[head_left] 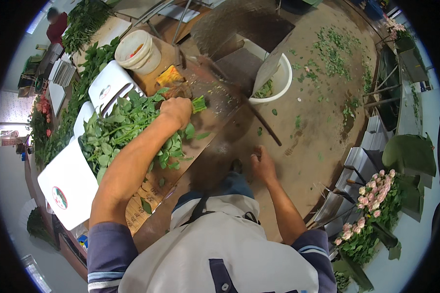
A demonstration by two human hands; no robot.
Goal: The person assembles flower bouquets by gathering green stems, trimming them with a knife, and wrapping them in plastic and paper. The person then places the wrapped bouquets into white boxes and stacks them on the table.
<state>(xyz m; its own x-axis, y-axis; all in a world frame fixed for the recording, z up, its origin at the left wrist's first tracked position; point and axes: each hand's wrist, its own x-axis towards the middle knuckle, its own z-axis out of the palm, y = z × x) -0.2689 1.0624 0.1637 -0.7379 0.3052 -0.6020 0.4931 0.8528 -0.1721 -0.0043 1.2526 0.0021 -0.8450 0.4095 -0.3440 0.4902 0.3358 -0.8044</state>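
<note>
My left hand (176,111) is closed around the cut stem ends of a bunch of leafy green stems (113,132). The bunch lies across the wooden workbench (181,166), its leaves towards the left and the stem tips poking out past my fist. White sheets with a round printed mark (68,186) lie under and beside the leaves. My right hand (263,164) hangs beside the bench with curled fingers, near a dark bar (266,126) of the blade-like metal device at the bench end. Whether it holds anything cannot be made out.
A white bucket (141,55) and a yellow-red packet (170,75) stand on the bench. Beyond the bench end is a white tub (284,82) with leaf waste. Leaves litter the floor (311,121). Pink roses (376,194) stand at right. Another person (56,27) is at far left.
</note>
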